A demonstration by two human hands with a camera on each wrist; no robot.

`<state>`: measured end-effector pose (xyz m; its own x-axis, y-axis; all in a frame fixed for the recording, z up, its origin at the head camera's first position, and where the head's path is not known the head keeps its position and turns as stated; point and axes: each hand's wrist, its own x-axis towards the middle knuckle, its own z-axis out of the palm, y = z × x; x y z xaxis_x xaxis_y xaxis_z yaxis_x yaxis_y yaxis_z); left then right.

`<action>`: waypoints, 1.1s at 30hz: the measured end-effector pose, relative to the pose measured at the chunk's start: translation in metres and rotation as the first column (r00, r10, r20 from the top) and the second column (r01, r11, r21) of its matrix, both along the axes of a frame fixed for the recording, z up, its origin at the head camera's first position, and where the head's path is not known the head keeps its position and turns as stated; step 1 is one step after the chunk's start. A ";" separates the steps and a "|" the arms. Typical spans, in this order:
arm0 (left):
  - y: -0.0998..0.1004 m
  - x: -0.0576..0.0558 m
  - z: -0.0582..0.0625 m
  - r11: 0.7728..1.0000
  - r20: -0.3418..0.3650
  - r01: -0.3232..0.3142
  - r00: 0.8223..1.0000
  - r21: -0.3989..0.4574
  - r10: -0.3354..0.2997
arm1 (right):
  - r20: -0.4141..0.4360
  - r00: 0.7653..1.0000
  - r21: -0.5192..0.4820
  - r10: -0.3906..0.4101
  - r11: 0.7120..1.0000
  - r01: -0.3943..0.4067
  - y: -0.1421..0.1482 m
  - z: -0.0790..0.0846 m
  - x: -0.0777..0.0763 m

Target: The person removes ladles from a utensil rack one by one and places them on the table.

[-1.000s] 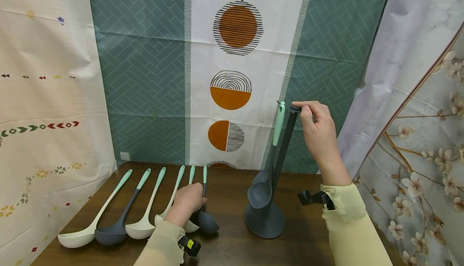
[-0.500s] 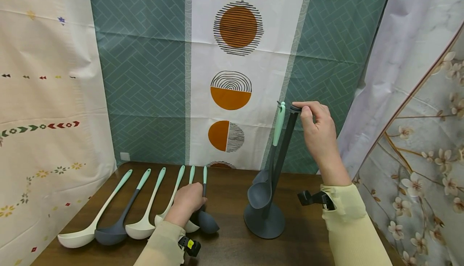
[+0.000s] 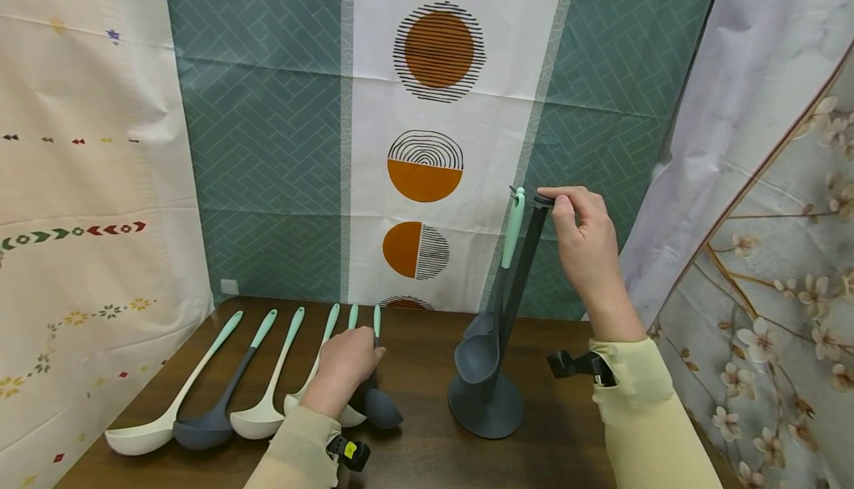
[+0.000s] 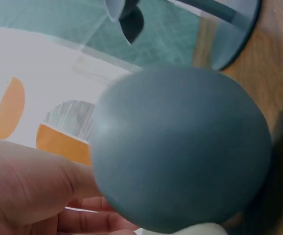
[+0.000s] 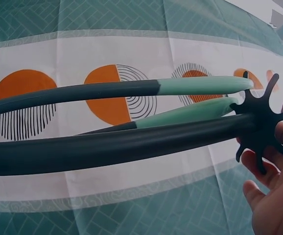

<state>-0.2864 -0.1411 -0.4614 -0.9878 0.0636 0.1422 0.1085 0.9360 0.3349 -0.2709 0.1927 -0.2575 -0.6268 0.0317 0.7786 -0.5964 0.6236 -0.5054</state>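
Observation:
In the head view, my left hand (image 3: 350, 361) is at the shaft of the rightmost dark grey ladle (image 3: 383, 409), whose handle end is mint green. That ladle's bowl (image 4: 180, 147) fills much of the left wrist view, and thumb and fingers curl in behind it. The exact contact is hidden. At the right, my right hand (image 3: 588, 252) holds the top of a dark grey utensil stand (image 3: 497, 415). Its fingers are around the hooked crown (image 5: 261, 120) in the right wrist view. Two dark grey utensils with mint handles hang there, one a ladle (image 3: 477, 359).
Left of my left hand, several ladles lie in a row on the brown table (image 3: 427, 444): mostly cream ones (image 3: 140, 438), plus a dark grey one (image 3: 202, 432). A cream ladle (image 3: 352, 418) is partly covered by the left hand. Patterned cloths (image 3: 267, 141) enclose the table.
My left hand has risen slightly and turned a little to the right at the ladle's shaft. The ladle barely differs. The right hand and stand stay where they were.

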 end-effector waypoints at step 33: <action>0.081 0.052 0.080 0.906 -0.396 0.319 0.897 0.279 -0.194 | 0.006 0.999 0.018 0.051 0.999 -0.051 0.006 0.001 -0.004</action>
<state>-0.2345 -0.0602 -0.3811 -0.8229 0.1961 0.5334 0.4983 0.7001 0.5114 -0.2754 0.1984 -0.2566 -0.6311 -0.0149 0.7756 -0.6253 0.6014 -0.4973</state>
